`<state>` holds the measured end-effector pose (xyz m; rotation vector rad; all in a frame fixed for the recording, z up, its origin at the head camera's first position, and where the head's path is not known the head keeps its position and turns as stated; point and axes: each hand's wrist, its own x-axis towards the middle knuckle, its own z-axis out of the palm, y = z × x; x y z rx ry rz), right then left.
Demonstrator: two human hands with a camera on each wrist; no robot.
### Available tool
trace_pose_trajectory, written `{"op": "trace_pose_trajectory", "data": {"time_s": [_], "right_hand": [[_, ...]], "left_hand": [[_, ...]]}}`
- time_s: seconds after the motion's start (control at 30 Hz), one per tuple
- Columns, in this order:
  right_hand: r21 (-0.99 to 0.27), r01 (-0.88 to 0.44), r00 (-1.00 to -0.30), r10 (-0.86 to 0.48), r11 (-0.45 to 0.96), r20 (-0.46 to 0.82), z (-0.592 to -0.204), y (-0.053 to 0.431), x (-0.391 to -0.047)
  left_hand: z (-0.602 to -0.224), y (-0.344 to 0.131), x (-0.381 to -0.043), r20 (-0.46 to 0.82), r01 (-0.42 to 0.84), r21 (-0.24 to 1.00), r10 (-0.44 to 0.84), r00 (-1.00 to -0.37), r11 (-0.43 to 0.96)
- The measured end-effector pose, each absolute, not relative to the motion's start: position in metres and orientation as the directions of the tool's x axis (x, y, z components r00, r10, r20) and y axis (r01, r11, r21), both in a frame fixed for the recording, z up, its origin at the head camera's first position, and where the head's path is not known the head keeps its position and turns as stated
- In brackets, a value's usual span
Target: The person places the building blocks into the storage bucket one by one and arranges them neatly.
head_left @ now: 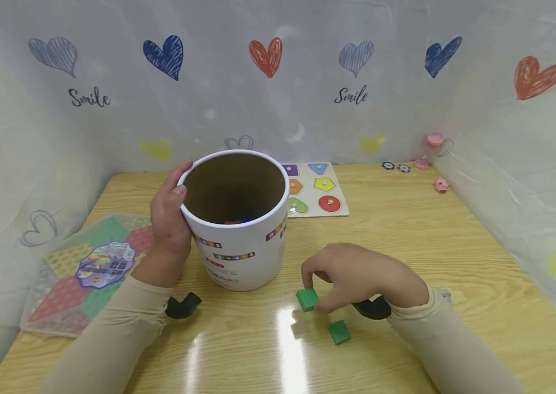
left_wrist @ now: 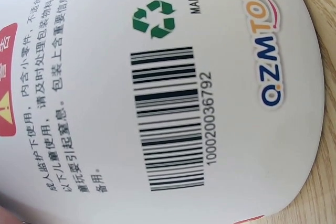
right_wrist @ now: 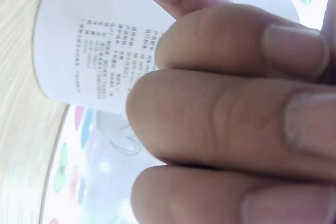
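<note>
A white bucket [head_left: 258, 262] with printed number strips stands on the wooden table. My left hand [head_left: 168, 227] grips its left side at the rim, the thumb on the edge. The barcode side of the bucket [left_wrist: 231, 129] fills the left wrist view. To the right of the bucket, just above the table, my right hand [head_left: 357, 276] pinches a green block [head_left: 307, 299] between thumb and finger. A second green block [head_left: 339, 332] lies on the table below that hand. Curled fingers [right_wrist: 210, 108] hide the pinched block in the right wrist view. Red and blue pieces [head_left: 239, 221] show inside the bucket.
Behind the bucket lies a shape puzzle board [head_left: 337, 189]. A flat clear pack [head_left: 76, 273] of coloured pieces is at the left. Two round chips [head_left: 396, 167], a pink hourglass [head_left: 428, 150] and a pink pig figure [head_left: 441, 185] sit at the back right.
</note>
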<state>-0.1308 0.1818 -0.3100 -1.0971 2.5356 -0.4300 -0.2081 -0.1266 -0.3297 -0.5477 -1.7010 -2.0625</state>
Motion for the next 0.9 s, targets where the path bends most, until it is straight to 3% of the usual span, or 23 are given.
{"op": "trace_pose_trajectory", "data": {"time_s": [0.33,0.43,0.53,0.63,0.73,0.83,0.9], "right_hand": [[-0.410,-0.694,-0.627,-0.777,0.592,-0.060,-0.290,0.161,-0.139],[-0.467,-0.724,-0.596,-0.801,0.507,0.054,-0.277,0.155,-0.139],[-0.585,-0.738,-0.559,-0.791,0.337,0.249,-0.263,0.148,-0.137],[-0.633,-0.754,-0.565,-0.667,0.178,0.486,-0.254,0.138,-0.137],[-0.613,-0.773,-0.613,-0.441,0.164,0.655,-0.252,0.128,-0.141],[-0.633,-0.754,-0.656,-0.266,0.177,0.707,-0.254,0.123,-0.147],[-0.647,-0.744,-0.668,-0.218,0.169,0.711,-0.257,0.121,-0.151]], "left_hand": [[-0.330,-0.132,-0.208,0.535,0.534,0.831,-0.040,-0.844,-0.157],[-0.330,-0.131,-0.208,0.524,0.523,0.837,-0.037,-0.851,-0.160],[-0.331,-0.131,-0.207,0.518,0.517,0.843,-0.034,-0.855,-0.151],[-0.332,-0.129,-0.208,0.517,0.516,0.844,-0.030,-0.855,-0.147],[-0.332,-0.129,-0.208,0.526,0.525,0.839,-0.033,-0.850,-0.141],[-0.332,-0.129,-0.209,0.537,0.536,0.831,-0.040,-0.843,-0.146],[-0.332,-0.130,-0.209,0.543,0.543,0.828,-0.039,-0.839,-0.144]]}}
